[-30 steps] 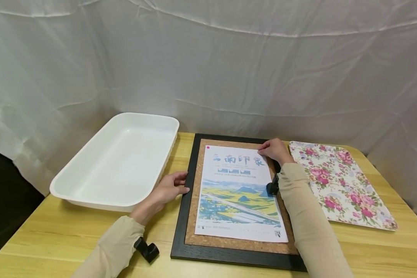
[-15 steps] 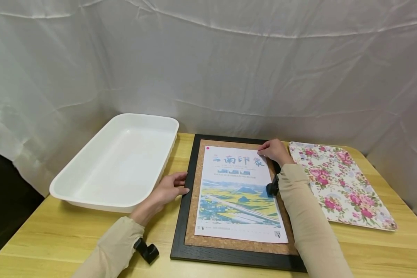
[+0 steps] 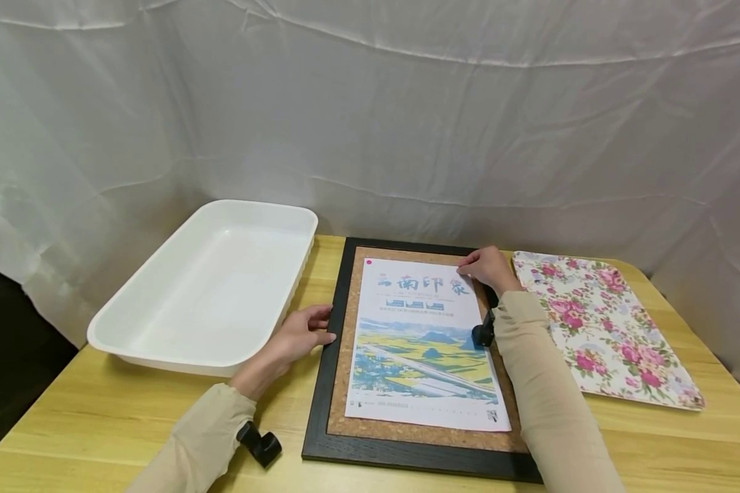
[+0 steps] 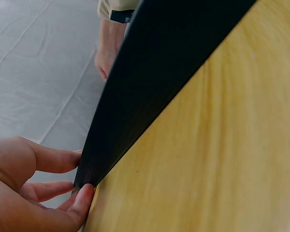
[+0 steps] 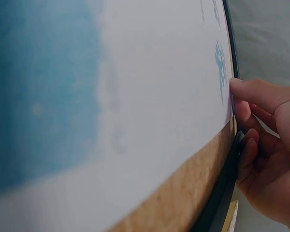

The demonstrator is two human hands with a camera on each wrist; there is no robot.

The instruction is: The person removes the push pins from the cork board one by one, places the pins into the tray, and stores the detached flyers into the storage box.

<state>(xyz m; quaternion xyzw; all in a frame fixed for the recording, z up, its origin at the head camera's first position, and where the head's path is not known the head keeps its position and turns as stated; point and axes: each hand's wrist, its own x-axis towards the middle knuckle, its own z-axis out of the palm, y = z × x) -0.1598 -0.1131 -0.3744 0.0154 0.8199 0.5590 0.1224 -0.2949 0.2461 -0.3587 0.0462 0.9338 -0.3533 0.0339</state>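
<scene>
Paper (image 3: 428, 370) with a landscape print lies face up on the cork (image 3: 419, 433) inside a black frame (image 3: 322, 411), a small pink dot (image 3: 368, 262) at its upper left corner. The right hand (image 3: 490, 268) pinches the upper right corner; whether anything small sits between thumb and finger, I cannot tell. The left hand (image 3: 292, 339) grips the frame's left edge, thumb and fingers drawn in narrow. As I judge it, the corner is best pressed straight down without tugging sideways, lest the paper buckle, while the left hand braces the frame against sliding. From the head one sees the whole layout, between a white tray (image 3: 203, 294) and a floral tray (image 3: 598, 325), but the right fingertips are partly hidden. The right wrist view shows that thumb on the paper's edge, other fingers bent close to the frame. The left wrist view, without any paper, shows a fingertip low down where frame meets tabletop (image 4: 183, 169).
</scene>
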